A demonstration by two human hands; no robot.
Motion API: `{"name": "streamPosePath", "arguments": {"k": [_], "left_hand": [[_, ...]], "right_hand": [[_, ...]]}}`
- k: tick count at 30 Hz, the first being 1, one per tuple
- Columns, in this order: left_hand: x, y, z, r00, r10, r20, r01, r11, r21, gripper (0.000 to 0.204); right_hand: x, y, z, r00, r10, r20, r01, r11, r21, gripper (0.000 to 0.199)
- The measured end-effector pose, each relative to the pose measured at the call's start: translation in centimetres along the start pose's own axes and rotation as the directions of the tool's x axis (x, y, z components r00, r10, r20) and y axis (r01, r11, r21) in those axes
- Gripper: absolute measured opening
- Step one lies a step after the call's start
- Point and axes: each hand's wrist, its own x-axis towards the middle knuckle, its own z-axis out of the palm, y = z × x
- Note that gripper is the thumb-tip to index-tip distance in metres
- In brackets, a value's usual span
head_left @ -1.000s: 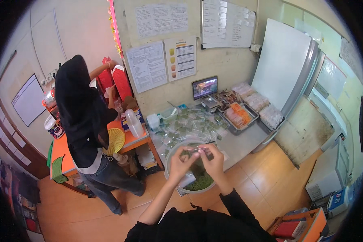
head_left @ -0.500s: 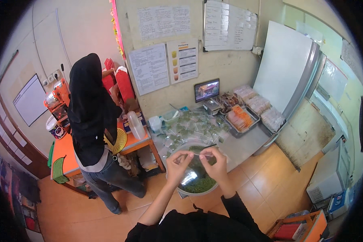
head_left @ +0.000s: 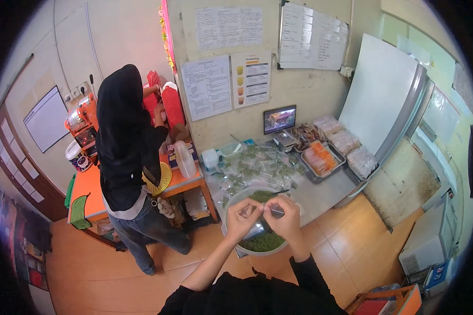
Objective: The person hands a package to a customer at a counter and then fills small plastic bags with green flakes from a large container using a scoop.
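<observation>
In front of me, my left hand (head_left: pixel 243 218) and my right hand (head_left: pixel 285 217) meet with thumbs and fingertips pinched together. They grip the top edge of a small clear plastic bag (head_left: pixel 257 229), which shines where light falls on it. The hands hide much of the bag, and I cannot tell what it contains. Below is a wide whitish bowl (head_left: pixel 266 253) holding fine green shreds or powder (head_left: pixel 264 243). A dark utensil handle (head_left: pixel 280 191) rests at its far right rim.
Beyond the bowl, many flat clear packets with green contents (head_left: pixel 263 164) cover the metal table (head_left: pixel 320 195). A tray of orange packets (head_left: pixel 320 158), bundled packs (head_left: pixel 361 161) and a small screen (head_left: pixel 279 119) stand farther back. Another person (head_left: pixel 126 142) works at an orange table (head_left: pixel 95 195) on the left.
My hands have come closer together, and the bag edge stretched between them is now bunched at the fingertips. The view has shifted slightly; the other person's arms reach into the red items.
</observation>
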Motion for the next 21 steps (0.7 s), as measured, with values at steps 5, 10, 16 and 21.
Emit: {"name": "streamPosePath", "arguments": {"k": [5, 10, 16, 21], "left_hand": [[-0.1, 0.0, -0.6, 1.000, 0.016, -0.019, -0.017, 0.999, -0.043, 0.006], [0.3, 0.1, -2.0, 0.996, 0.017, -0.084, -0.021, 0.998, -0.051, 0.008], [0.4, -0.1, -1.9, 0.998, -0.030, -0.046, 0.029, 0.999, -0.024, 0.009], [1.2, 0.0, -1.4, 0.959, -0.167, -0.227, 0.117, 0.969, -0.219, 0.015]], "right_hand": [[-0.3, 0.0, 0.3, 0.994, 0.093, 0.065, -0.092, 0.996, -0.021, 0.014], [-0.8, 1.4, -1.0, 0.988, 0.155, 0.021, -0.156, 0.982, 0.104, 0.013], [0.1, 0.6, -1.4, 0.939, 0.285, 0.191, -0.325, 0.917, 0.232, 0.012], [3.1, 6.3, -2.1, 0.983, 0.130, -0.128, -0.139, 0.988, -0.065, 0.020]]}}
